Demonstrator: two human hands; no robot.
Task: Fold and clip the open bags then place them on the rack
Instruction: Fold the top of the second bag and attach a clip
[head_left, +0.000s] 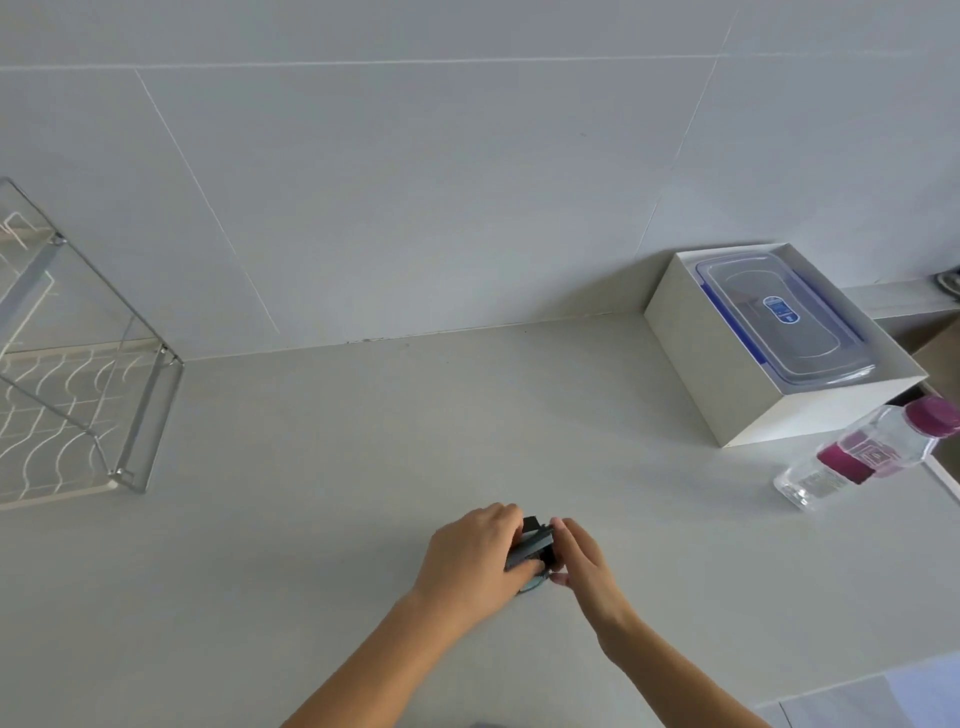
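Observation:
Both my hands meet over a small black clip (531, 545) low on the grey counter (363, 441). My left hand (475, 553) curls around its left side and my right hand (582, 558) pinches its right side. The hands hide most of the clip, including a rounded grey part under it. The wire rack (78, 395) with a clear panel stands at the far left against the wall. No bag shows in this view.
A white box (727, 384) holding a clear container with blue clasps (784, 317) stands at the back right. A clear bottle with a magenta cap and label (867, 452) lies on its side in front of the box, near the counter's right edge.

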